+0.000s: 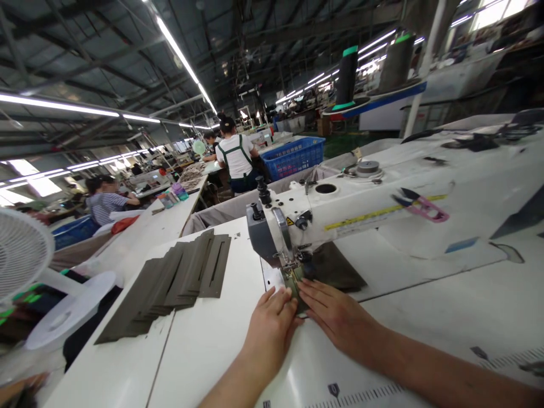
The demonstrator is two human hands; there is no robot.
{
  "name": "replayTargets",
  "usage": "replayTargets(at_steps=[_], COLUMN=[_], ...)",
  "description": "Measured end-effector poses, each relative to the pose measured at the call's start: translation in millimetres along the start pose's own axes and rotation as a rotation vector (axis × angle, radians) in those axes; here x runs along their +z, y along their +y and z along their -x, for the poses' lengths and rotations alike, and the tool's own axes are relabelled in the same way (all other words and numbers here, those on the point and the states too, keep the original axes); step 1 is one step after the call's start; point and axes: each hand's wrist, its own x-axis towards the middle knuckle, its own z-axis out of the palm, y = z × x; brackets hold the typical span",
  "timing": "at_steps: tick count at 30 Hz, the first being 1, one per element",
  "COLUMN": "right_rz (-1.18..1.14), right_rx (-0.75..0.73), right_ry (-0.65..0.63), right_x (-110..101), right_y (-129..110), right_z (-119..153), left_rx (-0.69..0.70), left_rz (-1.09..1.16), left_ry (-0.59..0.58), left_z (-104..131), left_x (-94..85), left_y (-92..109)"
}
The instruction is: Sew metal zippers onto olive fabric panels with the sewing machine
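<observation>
A white sewing machine point(352, 212) stands over the table, its needle area just beyond my hands. Under the presser foot lies a small olive-green fabric piece point(302, 306). My left hand point(274, 323) rests at the left edge of this piece, fingers bent and close together. From the right, my right hand point(329, 306) lies flat on it with fingers stretched out near the foot. A larger dark fabric piece point(338, 269) shows behind the needle area, partly hidden by the machine. Left of the machine, several grey-green pieces point(170, 277) are spread in an overlapping stack.
Pink-handled snips point(427, 209) rest on the machine arm. A white fan point(63, 306) stands at the left edge. Behind the table are a blue crate point(295, 158) and a person in a white shirt point(234, 156). Thread cones point(346, 76) stand at the upper right.
</observation>
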Motion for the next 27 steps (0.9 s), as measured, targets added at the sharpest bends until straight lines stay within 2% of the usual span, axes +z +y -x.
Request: replayTargets(at_steps=[4, 8, 18, 22, 27], right_rz=[0.031, 0.006, 0.009, -0.046, -0.171], right_rx=[0.001, 0.012, 0.021, 0.042, 0.118], right_ry=[0.020, -0.013, 0.006, 0.019, -0.026], right_x=[10, 10, 11, 13, 13], right_y=[0, 1, 11, 16, 22], right_z=[7, 3, -11, -20, -28], left_rx=[-0.039, -0.027, -0.029, -0.059, -0.109], left_rz=[0.052, 0.056, 0.072, 0.109, 0.178], left_ry=[0.078, 0.129, 0.105, 0.088, 0.139], left_z=[4, 0, -13, -18, -24], left_x=[3.6, 6.4, 9.4, 14.0, 18.8], left_y=[4, 1, -11, -18, -24])
